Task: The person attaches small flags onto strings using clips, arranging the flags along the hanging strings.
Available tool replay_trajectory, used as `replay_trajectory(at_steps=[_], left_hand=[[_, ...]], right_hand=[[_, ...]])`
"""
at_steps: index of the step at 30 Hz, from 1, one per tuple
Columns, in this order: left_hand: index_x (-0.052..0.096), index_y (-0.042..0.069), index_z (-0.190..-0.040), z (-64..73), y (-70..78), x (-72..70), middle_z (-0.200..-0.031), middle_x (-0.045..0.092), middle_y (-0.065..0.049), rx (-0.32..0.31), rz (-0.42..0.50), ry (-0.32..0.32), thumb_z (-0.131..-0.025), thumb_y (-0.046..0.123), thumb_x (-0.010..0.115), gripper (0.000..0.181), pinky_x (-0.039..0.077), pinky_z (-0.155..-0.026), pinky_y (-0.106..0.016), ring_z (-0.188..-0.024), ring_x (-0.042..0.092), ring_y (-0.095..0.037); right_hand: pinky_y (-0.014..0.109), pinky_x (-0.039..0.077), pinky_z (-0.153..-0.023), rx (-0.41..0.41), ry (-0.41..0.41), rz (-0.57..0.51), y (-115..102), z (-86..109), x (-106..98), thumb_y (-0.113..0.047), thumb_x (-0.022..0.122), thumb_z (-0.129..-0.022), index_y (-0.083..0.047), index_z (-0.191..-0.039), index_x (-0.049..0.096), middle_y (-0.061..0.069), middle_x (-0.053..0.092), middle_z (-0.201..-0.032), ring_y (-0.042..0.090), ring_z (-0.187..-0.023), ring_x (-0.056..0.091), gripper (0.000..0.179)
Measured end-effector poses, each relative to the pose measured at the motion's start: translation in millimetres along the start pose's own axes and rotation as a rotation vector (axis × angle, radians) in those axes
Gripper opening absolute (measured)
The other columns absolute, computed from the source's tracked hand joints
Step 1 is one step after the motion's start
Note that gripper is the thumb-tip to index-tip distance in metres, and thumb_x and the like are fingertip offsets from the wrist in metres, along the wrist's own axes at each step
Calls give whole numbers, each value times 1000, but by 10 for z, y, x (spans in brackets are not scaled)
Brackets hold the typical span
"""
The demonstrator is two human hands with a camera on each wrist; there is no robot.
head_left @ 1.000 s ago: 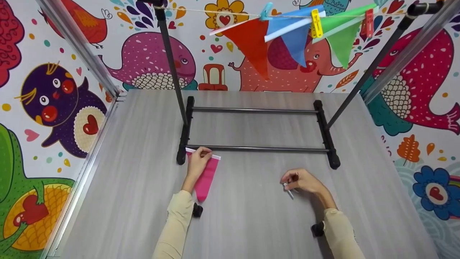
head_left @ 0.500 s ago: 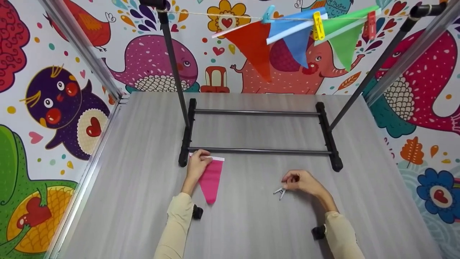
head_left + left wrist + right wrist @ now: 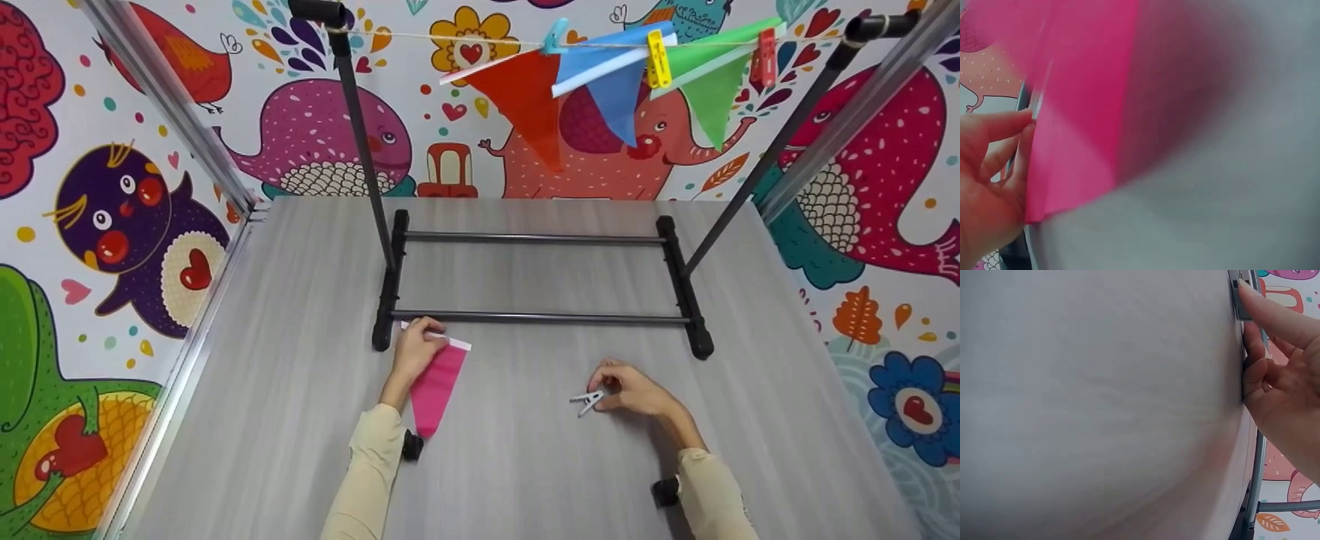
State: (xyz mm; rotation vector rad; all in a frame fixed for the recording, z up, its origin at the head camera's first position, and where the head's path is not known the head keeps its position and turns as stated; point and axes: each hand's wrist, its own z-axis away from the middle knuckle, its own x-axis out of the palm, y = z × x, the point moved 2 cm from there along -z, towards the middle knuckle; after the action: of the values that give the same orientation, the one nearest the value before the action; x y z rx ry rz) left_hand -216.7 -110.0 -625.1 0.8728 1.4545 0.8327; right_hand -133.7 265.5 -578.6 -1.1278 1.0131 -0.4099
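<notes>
My left hand (image 3: 418,351) pinches a pink triangular pennant (image 3: 437,388) by its white top strip, just in front of the rack's near bar. The pennant's point hangs toward my left sleeve. In the left wrist view the pink cloth (image 3: 1081,107) fills the upper left, thumb and fingers (image 3: 1016,121) meeting at its edge. Farther right, my right hand (image 3: 636,390) holds a pale grey clothespin (image 3: 589,401) between thumb and fingers, its two legs spread to the left. Only part of that clothespin (image 3: 1237,298) shows at the top of the right wrist view.
A black rack (image 3: 540,318) stands on the grey wood-look table (image 3: 517,465). From its upper string hang red (image 3: 529,97), blue (image 3: 619,90) and green (image 3: 709,90) pennants, with blue, yellow and red clothespins on the string. Cartoon-printed walls enclose the table.
In my right fingers the clothespin has turned, its legs swinging from downward to leftward. My left hand has shifted slightly toward me with the pink pennant, whose point swung right and then back left.
</notes>
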Motion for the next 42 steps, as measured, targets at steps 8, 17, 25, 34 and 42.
replay_trajectory(at_steps=[8,17,25,34,42], left_hand=[[69,7,-88,61,44,27,-90,62,-6,43,-121,-39,-72,7,76,17,45,-75,-38,-80,60,-22],[70,7,-85,80,106,61,-87,58,-6,110,-200,-75,-76,8,76,10,45,-75,-40,-78,61,-22],[68,5,-83,117,135,92,-86,55,-5,116,-248,-100,-83,7,72,5,44,-73,-37,-76,55,-19],[65,5,-84,165,163,112,-92,57,-10,148,-349,-107,-87,8,67,4,47,-79,-42,-84,60,-27],[62,5,-85,176,177,128,-98,57,-12,164,-383,-121,-88,9,64,6,46,-83,-44,-89,60,-31]], right_hand=[[22,39,-63,105,90,-85,21,-3,-3,0,69,-84,11,-93,60,19,56,-82,20,-73,49,17],[20,37,-59,188,154,-170,0,-13,-23,1,68,-84,15,-94,53,12,52,-78,13,-67,47,23],[21,36,-61,191,178,-175,25,-8,-10,-3,67,-86,13,-90,52,7,49,-80,14,-70,45,22],[23,41,-69,234,189,-243,342,-11,2,-14,62,-93,3,-85,53,9,59,-91,12,-80,52,20],[24,47,-86,190,282,-402,394,42,-11,-1,48,-95,8,-73,47,34,58,-118,25,-104,63,24]])
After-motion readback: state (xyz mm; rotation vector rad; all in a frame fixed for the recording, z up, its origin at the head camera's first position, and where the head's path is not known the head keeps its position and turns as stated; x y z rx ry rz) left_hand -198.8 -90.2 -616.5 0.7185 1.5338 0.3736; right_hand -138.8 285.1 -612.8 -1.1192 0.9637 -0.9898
